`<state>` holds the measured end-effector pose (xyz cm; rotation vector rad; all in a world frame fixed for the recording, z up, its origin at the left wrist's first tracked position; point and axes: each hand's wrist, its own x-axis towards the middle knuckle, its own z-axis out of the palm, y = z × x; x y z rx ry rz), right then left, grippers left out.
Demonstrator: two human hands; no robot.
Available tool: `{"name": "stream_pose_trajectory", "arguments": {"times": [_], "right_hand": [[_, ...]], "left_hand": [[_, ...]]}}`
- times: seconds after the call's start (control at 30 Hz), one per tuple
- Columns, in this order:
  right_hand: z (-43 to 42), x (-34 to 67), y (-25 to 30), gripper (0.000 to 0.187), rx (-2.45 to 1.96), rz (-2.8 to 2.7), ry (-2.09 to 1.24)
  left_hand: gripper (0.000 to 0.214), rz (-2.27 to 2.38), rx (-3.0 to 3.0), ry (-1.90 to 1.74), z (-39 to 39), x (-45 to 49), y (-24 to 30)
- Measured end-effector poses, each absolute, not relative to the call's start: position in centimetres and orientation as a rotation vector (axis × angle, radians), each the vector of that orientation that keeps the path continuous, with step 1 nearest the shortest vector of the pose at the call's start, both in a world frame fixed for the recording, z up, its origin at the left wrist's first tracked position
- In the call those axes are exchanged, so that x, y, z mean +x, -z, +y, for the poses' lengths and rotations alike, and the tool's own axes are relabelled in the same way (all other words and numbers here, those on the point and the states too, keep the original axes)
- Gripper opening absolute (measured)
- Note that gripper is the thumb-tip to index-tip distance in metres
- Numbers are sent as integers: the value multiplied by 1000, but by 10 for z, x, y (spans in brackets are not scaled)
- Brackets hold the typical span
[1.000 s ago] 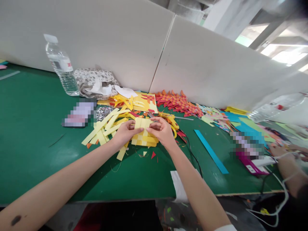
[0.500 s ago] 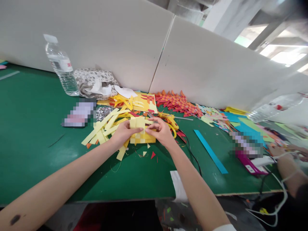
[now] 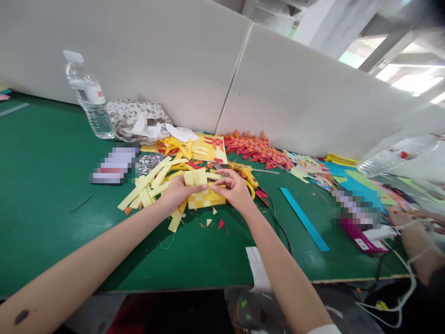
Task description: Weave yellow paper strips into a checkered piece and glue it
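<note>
Between my hands is a small weave of pale and darker yellow paper strips (image 3: 205,200), its lower part in a checked pattern and pale strips standing up from it. My left hand (image 3: 178,191) pinches the pale strips at the left, thumb laid across them. On the right side, my right hand (image 3: 233,189) has its thumb and forefinger closed at the edge of the weave, the other fingers curled; the fingertips partly hide the paper. Loose pale yellow strips (image 3: 148,188) lie beside my left hand. Behind my right hand rests a yellow glue gun (image 3: 245,172) with a black cord.
A water bottle (image 3: 89,95), a patterned cloth (image 3: 137,116) and a phone (image 3: 114,164) are at the left. Red-orange woven paper fish (image 3: 257,148) lie along the partition. A blue strip (image 3: 304,219) is at the right, near another person's hand (image 3: 399,217). Paper scraps dot the green table (image 3: 139,264).
The upright pale strips have tilted and spread a little to the left in my left hand. My right hand has barely shifted.
</note>
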<state>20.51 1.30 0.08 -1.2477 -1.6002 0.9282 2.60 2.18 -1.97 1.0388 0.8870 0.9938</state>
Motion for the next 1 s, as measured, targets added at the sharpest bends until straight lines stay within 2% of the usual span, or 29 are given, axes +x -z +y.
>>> {"name": "stream_pose_trajectory", "arguments": {"times": [0.13, 0.33, 0.57, 1.0], "right_hand": [[13, 204, -1, 49, -1249, -1561, -928], [14, 206, -1, 57, -1199, -1485, -1144], [16, 210, -3, 52, -1262, -1559, -863], [16, 208, -1, 42, -1198, -1483, -838]], "left_hand": [[38, 950, 1090, -956, 21, 26, 20], [37, 909, 1040, -1060, 23, 25, 20], [37, 866, 982, -1069, 20, 27, 14], [40, 920, 954, -1084, 20, 26, 14]]}}
